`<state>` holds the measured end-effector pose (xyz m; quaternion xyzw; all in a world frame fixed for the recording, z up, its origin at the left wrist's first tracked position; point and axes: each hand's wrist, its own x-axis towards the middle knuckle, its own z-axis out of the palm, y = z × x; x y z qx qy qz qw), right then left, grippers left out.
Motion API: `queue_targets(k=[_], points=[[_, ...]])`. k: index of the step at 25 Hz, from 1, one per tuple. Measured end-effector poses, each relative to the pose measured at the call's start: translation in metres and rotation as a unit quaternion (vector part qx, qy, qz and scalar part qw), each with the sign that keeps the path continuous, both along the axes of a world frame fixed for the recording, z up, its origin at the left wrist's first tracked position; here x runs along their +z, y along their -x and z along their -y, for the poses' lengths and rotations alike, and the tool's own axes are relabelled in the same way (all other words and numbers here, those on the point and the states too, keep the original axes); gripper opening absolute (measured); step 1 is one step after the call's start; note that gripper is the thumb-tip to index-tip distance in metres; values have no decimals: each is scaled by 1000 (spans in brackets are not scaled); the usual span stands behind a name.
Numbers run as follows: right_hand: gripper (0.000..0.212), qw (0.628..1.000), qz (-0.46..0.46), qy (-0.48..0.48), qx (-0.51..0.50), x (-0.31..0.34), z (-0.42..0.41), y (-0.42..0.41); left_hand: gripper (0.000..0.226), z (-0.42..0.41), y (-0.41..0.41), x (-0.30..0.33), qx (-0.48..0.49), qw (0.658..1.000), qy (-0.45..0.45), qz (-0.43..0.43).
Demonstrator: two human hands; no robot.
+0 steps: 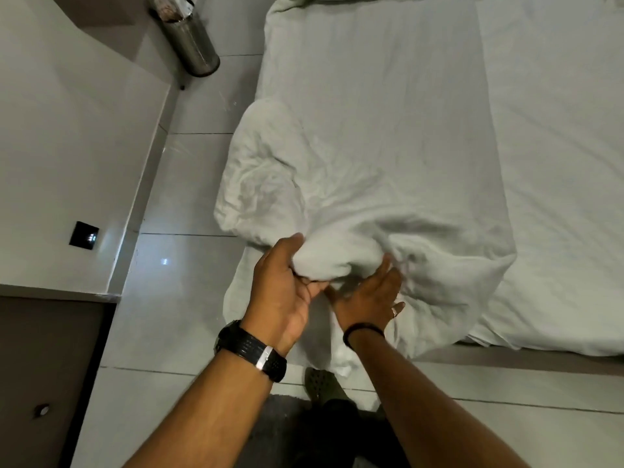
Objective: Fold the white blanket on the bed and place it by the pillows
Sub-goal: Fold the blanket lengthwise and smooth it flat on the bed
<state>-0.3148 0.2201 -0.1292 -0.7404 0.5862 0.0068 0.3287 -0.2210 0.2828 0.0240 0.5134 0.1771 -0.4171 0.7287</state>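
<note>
- The bed (557, 163) takes up most of what I can see from here, its sheet pulled fairly flat; no pillows are in view, so I cannot tell where they lie.
- The white blanket (371, 146) lies in a long strip along the bed's floor-side edge, smooth further up the bed and rumpled at the end nearest the person, where part of it spills over the bed's edge toward the floor (189, 298).
- The left hand (287, 285), the one with the black watch (251, 349) at its wrist, grips a bunched wad of the blanket at that near end, fingers curled round the cloth.
- The right hand (368, 295), with a thin dark band at the wrist and a ring, lies against the same wad with its fingers fairly straight, pressing or gathering it; it does not seem to pinch anything.
- A metal bin (189, 38) stands on the floor beside the bed's far end, well apart from the hands.
- My judgement: the grip is on a bundle, not on a corner, so lifting from here could give a crooked, lumpy fold.
- The hanging part could also drag on the floor or catch underfoot, since a shoe (319, 383) stands just below it.
</note>
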Motion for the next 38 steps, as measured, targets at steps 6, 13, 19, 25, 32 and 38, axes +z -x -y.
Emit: queue_targets(k=[6, 13, 19, 25, 32, 38], points=[[131, 991, 32, -12, -126, -29, 47, -40, 2, -12, 8, 5, -53, 994, 70, 71], [98, 987, -127, 60, 75, -56, 45, -16, 63, -30, -44, -90, -312, 736, -290, 526], [33, 990, 116, 71, 47, -27, 76, 63, 87, -49, -134, -156, -477, 430, -519, 564], [30, 986, 136, 38, -87, -4, 98, 182, 47, -34, -134, -193, -513, 346, -418, 665], [45, 916, -45, 187, 352, -15, 77, 132, 23, -8, -139, -180, -595, 262, -405, 643], [39, 933, -127, 176, 288, -2, 99, 242, 49, -165, -82, -185, -691, 275, -423, 518]])
